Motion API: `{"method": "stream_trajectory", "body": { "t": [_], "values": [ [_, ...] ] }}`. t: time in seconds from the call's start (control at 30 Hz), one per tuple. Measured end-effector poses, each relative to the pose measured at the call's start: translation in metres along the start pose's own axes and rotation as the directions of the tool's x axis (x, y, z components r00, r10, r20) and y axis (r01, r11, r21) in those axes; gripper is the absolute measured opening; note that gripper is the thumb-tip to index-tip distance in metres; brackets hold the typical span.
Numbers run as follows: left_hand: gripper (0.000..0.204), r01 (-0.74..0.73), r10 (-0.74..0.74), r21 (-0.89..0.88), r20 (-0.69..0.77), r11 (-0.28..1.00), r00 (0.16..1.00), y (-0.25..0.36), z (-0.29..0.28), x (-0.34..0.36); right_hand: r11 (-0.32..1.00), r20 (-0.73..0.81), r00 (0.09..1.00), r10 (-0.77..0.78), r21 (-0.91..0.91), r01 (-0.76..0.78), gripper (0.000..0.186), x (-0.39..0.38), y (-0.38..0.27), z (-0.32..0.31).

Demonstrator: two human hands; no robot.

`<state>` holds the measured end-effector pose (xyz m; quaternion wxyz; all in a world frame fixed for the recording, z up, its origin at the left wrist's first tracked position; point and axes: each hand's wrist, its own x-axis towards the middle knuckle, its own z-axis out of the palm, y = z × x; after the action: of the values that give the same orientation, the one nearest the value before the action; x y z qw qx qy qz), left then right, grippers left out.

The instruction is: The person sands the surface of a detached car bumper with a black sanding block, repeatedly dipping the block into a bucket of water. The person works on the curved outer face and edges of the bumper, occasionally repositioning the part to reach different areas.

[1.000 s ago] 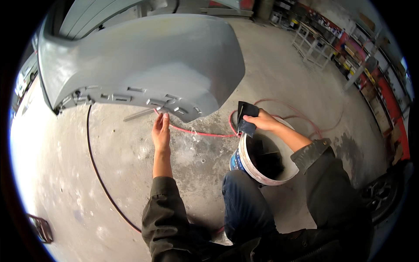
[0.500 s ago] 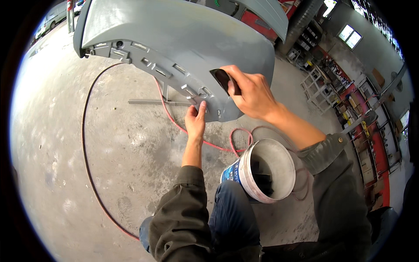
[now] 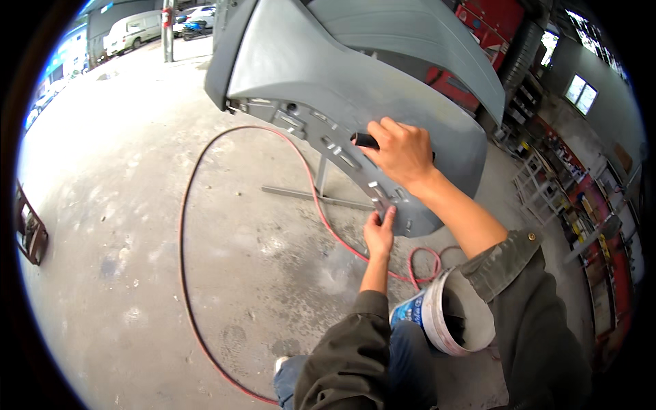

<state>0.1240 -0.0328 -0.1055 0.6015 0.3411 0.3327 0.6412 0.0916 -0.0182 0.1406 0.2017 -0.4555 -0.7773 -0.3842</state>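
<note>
A grey car bumper [image 3: 355, 75] is held up in front of me, with a row of slots and clips along its lower left edge. My right hand [image 3: 404, 154] is closed round a dark sheet of sandpaper [image 3: 366, 141] and lies against the bumper's face. Most of that sheet is hidden under the palm and fingers. Lower down, my left hand [image 3: 380, 231] grips the bumper's bottom edge, thumb on the near face and the other fingers partly hidden.
A white bucket [image 3: 432, 316] with dark sheets inside stands by my knee. A red hose [image 3: 182, 239] loops over the concrete floor. Below the bumper is a metal stand [image 3: 294, 194]. Another grey panel [image 3: 410, 34] sits behind; cluttered shelves [image 3: 588, 205] line the right.
The view has swung left, so the bumper and bucket appear farther right. My right hand has slid up and left along the bumper with the sandpaper. My left hand keeps its hold.
</note>
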Motion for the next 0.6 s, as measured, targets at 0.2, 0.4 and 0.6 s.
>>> {"method": "stream_trajectory", "body": {
  "t": [0.2, 0.4, 0.6],
  "values": [
    [0.033, 0.113, -0.109, 0.127, -0.038, 0.985, 0.993, 0.017, -0.018, 0.004, 0.999, -0.124, 0.992, -0.008, 0.051, 0.015, 0.033, -0.014, -0.004, 0.018],
    [0.035, 0.13, -0.127, 0.158, -0.03, 0.979, 0.991, 0.018, -0.007, -0.005, 0.984, -0.196, 0.978, 0.068, 0.175, -0.034, 0.027, 0.002, -0.014, 0.002],
    [0.033, 0.165, -0.165, 0.078, -0.004, 0.983, 0.986, 0.015, -0.011, -0.002, 0.99, -0.148, 0.988, 0.051, 0.138, -0.031, 0.023, -0.014, -0.006, 0.011]
  ]
}}
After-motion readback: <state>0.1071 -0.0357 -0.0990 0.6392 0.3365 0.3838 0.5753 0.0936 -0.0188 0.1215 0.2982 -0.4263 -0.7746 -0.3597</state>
